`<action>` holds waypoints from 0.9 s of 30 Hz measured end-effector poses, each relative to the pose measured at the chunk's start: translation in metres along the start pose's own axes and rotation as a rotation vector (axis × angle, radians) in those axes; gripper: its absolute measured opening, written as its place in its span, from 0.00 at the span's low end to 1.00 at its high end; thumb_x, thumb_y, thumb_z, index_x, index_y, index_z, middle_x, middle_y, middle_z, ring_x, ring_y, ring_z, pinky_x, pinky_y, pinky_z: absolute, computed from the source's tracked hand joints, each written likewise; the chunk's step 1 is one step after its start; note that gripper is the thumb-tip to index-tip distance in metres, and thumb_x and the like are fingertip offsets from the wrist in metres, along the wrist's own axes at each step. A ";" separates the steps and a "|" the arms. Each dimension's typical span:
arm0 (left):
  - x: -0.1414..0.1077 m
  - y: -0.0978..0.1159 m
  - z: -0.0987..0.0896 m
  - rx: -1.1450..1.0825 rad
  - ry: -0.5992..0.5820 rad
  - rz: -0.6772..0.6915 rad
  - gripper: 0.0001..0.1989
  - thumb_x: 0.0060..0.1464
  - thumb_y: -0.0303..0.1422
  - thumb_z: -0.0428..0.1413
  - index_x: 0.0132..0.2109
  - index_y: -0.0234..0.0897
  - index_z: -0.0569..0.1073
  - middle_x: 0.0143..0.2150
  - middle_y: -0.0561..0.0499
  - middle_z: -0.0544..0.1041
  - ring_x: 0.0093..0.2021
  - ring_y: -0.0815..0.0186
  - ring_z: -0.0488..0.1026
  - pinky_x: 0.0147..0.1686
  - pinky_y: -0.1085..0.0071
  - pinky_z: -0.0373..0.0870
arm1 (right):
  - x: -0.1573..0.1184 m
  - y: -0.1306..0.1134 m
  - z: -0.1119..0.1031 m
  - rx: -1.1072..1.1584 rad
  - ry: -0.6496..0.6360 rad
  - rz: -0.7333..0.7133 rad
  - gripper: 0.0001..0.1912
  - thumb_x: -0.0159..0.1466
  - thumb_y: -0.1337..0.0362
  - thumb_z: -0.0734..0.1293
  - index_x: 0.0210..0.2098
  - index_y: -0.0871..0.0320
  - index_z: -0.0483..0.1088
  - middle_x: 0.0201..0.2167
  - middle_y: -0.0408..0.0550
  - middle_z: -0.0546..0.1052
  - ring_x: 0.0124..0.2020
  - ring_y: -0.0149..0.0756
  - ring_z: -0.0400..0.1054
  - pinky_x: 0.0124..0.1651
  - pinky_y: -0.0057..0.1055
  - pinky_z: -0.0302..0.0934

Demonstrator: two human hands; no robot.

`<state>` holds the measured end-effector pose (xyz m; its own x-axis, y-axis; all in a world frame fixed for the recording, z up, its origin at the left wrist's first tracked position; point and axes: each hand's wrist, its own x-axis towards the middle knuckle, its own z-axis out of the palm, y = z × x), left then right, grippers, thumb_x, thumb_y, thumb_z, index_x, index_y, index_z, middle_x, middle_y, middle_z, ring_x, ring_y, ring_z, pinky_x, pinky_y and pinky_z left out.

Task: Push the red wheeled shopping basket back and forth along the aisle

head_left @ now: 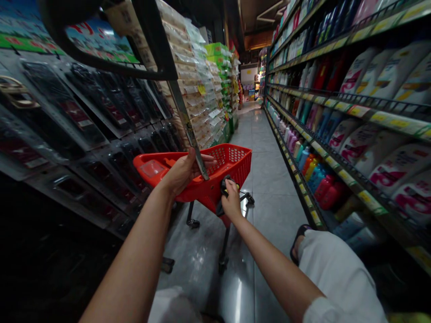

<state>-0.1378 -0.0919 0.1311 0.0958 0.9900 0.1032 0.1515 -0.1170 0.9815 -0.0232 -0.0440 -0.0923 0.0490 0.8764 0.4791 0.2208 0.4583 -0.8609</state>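
Observation:
A red plastic shopping cart [198, 193] on black legs with casters stands in front of me. Its metal side bar [186, 123] slants up to a black handle [148, 74] at the upper left. My left hand [182, 172] lies against the lower end of this bar, thumb raised and fingers stretched out behind it, over the basket. Low on the cart's near side, my right hand [232, 202] is closed around a small black object with yellow marks [227, 184]. The fingers hide most of that object, so its kind is unclear.
Packaged belts [77, 98] hang along the left, with stacked tissue packs [198, 80] beyond. Shelves of bottles [363, 134] line the right side. A grey tiled floor [269, 166] runs down the aisle. My knee [336, 273] is at the lower right.

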 end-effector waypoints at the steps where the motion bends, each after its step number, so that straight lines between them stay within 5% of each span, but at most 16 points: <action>1: -0.001 0.001 0.000 0.008 0.003 0.000 0.37 0.54 0.62 0.46 0.43 0.30 0.78 0.47 0.36 0.81 0.51 0.53 0.77 0.49 0.60 0.73 | -0.004 0.001 -0.001 0.018 -0.013 -0.062 0.35 0.52 0.76 0.58 0.61 0.60 0.64 0.59 0.55 0.66 0.62 0.40 0.58 0.67 0.40 0.52; 4: -0.005 0.003 0.003 0.031 0.009 -0.007 0.38 0.54 0.63 0.45 0.43 0.31 0.78 0.47 0.36 0.81 0.51 0.53 0.76 0.49 0.61 0.73 | 0.005 0.008 -0.008 0.031 -0.015 -0.115 0.34 0.51 0.77 0.58 0.57 0.59 0.66 0.57 0.54 0.68 0.61 0.40 0.59 0.67 0.42 0.51; 8: -0.008 0.004 0.006 0.015 -0.006 -0.012 0.38 0.53 0.64 0.45 0.43 0.31 0.78 0.46 0.37 0.81 0.51 0.53 0.76 0.50 0.61 0.73 | 0.042 0.025 -0.018 -0.048 0.075 0.168 0.37 0.48 0.78 0.57 0.59 0.65 0.64 0.55 0.60 0.68 0.60 0.44 0.59 0.66 0.46 0.53; 10: -0.007 0.003 0.005 0.005 -0.006 -0.005 0.38 0.53 0.64 0.45 0.43 0.32 0.78 0.46 0.37 0.81 0.51 0.53 0.76 0.50 0.61 0.73 | 0.044 0.029 -0.018 -0.071 0.056 0.199 0.39 0.48 0.78 0.57 0.61 0.66 0.63 0.57 0.61 0.67 0.61 0.44 0.59 0.65 0.44 0.53; 14: -0.004 -0.002 0.004 0.006 0.005 0.010 0.39 0.51 0.65 0.46 0.43 0.31 0.78 0.45 0.36 0.81 0.50 0.53 0.77 0.49 0.60 0.73 | -0.004 0.031 -0.010 -0.054 -0.058 0.003 0.42 0.48 0.79 0.58 0.62 0.58 0.63 0.60 0.54 0.66 0.63 0.41 0.58 0.66 0.42 0.53; 18: -0.002 -0.003 0.008 0.021 0.017 0.043 0.41 0.49 0.66 0.46 0.43 0.32 0.78 0.44 0.36 0.81 0.48 0.53 0.78 0.48 0.59 0.73 | -0.040 0.026 -0.010 0.017 -0.098 0.027 0.38 0.47 0.79 0.58 0.56 0.56 0.70 0.54 0.52 0.73 0.58 0.40 0.65 0.64 0.44 0.57; 23: -0.014 0.001 -0.015 0.343 0.083 0.178 0.39 0.50 0.66 0.44 0.36 0.35 0.81 0.43 0.40 0.82 0.53 0.51 0.75 0.59 0.58 0.64 | -0.009 -0.016 -0.024 0.157 0.145 0.052 0.34 0.55 0.73 0.60 0.61 0.57 0.65 0.56 0.54 0.70 0.59 0.39 0.63 0.64 0.42 0.56; 27: -0.032 -0.007 -0.065 0.642 0.237 0.175 0.36 0.54 0.63 0.43 0.33 0.37 0.81 0.44 0.40 0.82 0.54 0.50 0.74 0.63 0.56 0.58 | -0.002 -0.072 -0.021 0.168 0.075 -0.047 0.35 0.56 0.75 0.59 0.63 0.53 0.64 0.58 0.52 0.67 0.61 0.38 0.61 0.67 0.41 0.53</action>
<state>-0.2060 -0.1178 0.1310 -0.0338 0.9344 0.3547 0.7109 -0.2270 0.6657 -0.0185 -0.0818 -0.0275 0.1167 0.8428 0.5255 0.0595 0.5222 -0.8507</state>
